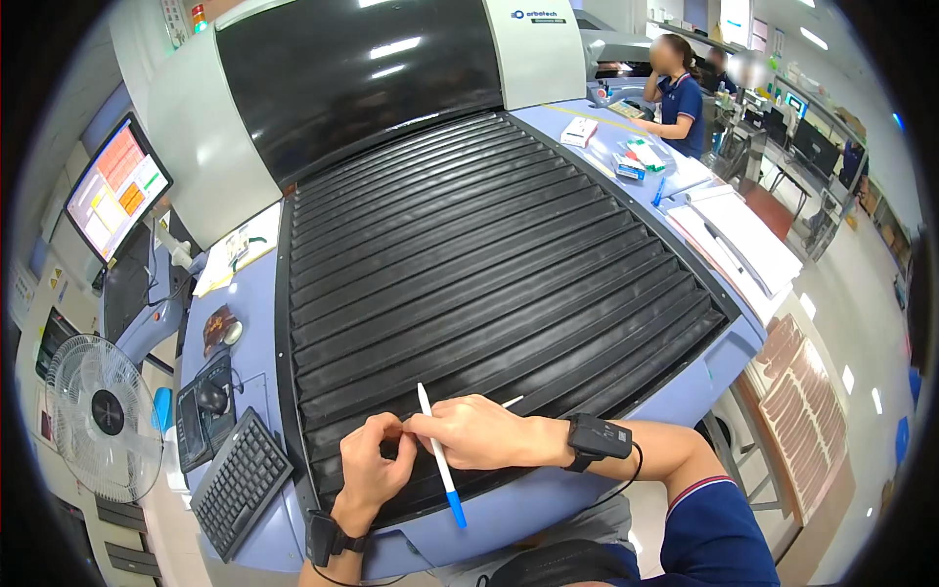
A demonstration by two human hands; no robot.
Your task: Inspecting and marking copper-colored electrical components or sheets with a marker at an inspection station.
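Observation:
Both hands meet over the front of a black ribbed bellows cover (469, 293). My right hand (474, 432) is closed, with a white pen (437, 455) with a blue end held across its fingers, tilted toward me. Just behind that hand shows the tip of a thin white stick-like thing (513, 401); the rest is hidden. My left hand (377, 460) curls into a pinch, thumb and forefinger touching the right fingertips. Whatever lies between the fingertips is too small to make out. Black devices are strapped to both wrists.
A keyboard (242, 482), a mouse (230, 335), a monitor (119, 191) and a fan (105, 416) stand on the left. Papers (743, 240), small boxes (629, 167) and a blue pen (658, 191) lie on the right ledge. A person (682, 108) is at the far right.

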